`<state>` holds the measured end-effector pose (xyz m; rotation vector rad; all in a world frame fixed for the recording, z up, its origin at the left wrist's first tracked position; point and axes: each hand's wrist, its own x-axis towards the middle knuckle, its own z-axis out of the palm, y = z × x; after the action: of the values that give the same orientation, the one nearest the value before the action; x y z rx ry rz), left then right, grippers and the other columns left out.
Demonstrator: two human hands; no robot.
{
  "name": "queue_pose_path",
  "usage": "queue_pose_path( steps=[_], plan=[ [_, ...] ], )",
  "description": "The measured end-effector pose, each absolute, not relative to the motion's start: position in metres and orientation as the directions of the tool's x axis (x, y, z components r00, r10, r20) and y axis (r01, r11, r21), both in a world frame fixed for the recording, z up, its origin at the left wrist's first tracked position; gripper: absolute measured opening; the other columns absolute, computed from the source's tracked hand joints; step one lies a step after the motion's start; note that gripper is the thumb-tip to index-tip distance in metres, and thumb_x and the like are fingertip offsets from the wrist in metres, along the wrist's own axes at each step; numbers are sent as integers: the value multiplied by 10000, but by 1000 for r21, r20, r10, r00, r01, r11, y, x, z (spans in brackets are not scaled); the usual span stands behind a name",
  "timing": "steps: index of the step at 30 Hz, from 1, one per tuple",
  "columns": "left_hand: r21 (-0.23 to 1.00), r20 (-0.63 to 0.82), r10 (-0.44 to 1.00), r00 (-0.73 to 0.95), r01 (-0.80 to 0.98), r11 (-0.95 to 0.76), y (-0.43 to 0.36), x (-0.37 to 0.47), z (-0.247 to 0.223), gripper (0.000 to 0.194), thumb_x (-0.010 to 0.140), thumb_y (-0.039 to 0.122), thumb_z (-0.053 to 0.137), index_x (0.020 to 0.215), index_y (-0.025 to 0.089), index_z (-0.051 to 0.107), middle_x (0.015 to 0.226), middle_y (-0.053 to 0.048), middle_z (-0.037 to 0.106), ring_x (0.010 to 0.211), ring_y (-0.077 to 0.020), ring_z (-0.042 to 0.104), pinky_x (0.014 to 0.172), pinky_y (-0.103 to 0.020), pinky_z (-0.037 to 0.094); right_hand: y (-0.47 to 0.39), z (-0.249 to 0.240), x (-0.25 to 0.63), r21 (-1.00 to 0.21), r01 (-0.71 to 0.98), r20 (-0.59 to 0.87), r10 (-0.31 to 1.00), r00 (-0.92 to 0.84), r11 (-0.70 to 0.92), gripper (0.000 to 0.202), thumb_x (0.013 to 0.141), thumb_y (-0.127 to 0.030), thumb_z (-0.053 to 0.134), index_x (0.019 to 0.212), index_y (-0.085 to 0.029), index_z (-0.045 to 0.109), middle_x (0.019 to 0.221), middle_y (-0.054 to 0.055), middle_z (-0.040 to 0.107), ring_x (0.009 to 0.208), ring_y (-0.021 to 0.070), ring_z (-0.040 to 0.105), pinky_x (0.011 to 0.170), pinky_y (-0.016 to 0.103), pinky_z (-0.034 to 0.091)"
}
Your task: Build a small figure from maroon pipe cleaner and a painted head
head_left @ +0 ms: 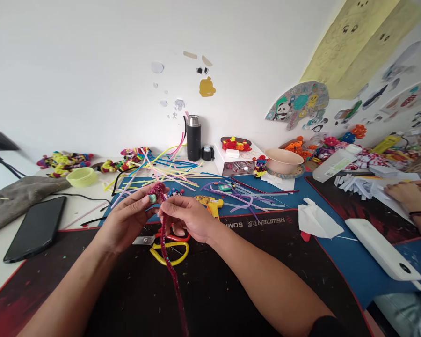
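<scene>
My left hand (128, 217) is closed on a small craft piece (157, 190) of wound dark red pipe cleaner, with a pale green bit by the thumb. Beside it, my right hand (189, 217) pinches a sparkly dark red pipe cleaner (171, 274). Its long tail hangs down toward the mat's front edge; where it joins the piece is partly hidden by my fingers. Below both hands lie scissors (185, 252) with yellow and red handles. A yellow glue gun (214, 205) rests just beyond my right wrist.
Loose pipe cleaners (161, 164) spread behind my hands. A phone (37, 229) lies left, and a black thermos (193, 140) stands by the wall. To the right are a crumpled tissue (317, 220), a white power bank (382, 250) and another person's hand (403, 196) near paper strips.
</scene>
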<state>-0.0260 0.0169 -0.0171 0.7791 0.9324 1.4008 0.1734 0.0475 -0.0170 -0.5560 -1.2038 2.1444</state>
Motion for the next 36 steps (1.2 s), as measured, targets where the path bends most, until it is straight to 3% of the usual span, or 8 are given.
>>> queue_pose_path(
  steps=[5,8,11,14,19,25,32,36],
  plan=[
    [888,-66,997,-38,-457,42,16,-26,-16,426,769,261,1009,1181,200,925,1216,-149,906,936,-270,837,757,-295,703,48,-18,175,-865,-314,-20,653,-757,-391,562,826,-683,963,904,-186,713,828,8,761,563,125,701,422,213,328],
    [873,-67,998,9,-483,64,16,-27,-14,459,774,217,996,1223,182,910,1135,-143,910,729,-216,789,660,-292,689,47,-18,175,-874,-291,-24,633,-774,-388,504,890,-647,921,912,-193,703,808,3,766,508,98,619,433,220,311],
    [860,-85,996,28,-502,87,15,-28,-13,471,757,176,996,1220,185,906,1201,-149,908,610,-167,732,620,-290,684,46,-17,175,-881,-279,-30,634,-773,-382,495,878,-649,920,910,-195,726,753,-15,734,478,70,492,441,227,278],
    [858,-98,995,14,-505,92,14,-28,-12,477,737,166,1008,1204,192,913,1256,-152,901,631,-161,740,616,-279,683,45,-16,174,-893,-273,-25,644,-764,-359,522,843,-680,921,909,-190,753,727,-23,700,486,64,426,446,238,234],
    [846,-100,995,7,-526,89,13,-28,-10,450,741,139,986,1183,186,916,1112,-126,910,684,-175,758,657,-261,686,45,-11,175,-902,-251,-51,662,-748,-353,560,803,-728,913,886,-201,744,661,-43,618,517,90,457,474,257,221],
    [844,-116,993,-16,-529,90,11,-26,-6,450,712,123,977,1154,188,925,1206,-126,903,696,-155,754,666,-233,677,47,-10,177,-899,-271,-15,642,-767,-344,584,813,-744,910,862,-195,718,607,-81,522,473,75,365,481,281,213],
    [843,-110,994,9,-529,98,9,-24,-1,610,715,106,948,1310,232,897,908,-61,873,699,-186,761,674,-244,676,47,-11,177,-901,-258,-35,651,-758,-349,566,857,-736,879,865,-203,690,608,-86,489,483,75,335,496,279,198],
    [852,-121,993,1,-513,105,10,-24,-2,553,743,112,922,1281,242,908,1108,-95,902,709,-174,756,704,-253,685,47,-10,177,-896,-257,-46,652,-757,-361,562,848,-728,884,853,-205,679,599,-89,475,486,78,323,491,277,186]
  ],
)
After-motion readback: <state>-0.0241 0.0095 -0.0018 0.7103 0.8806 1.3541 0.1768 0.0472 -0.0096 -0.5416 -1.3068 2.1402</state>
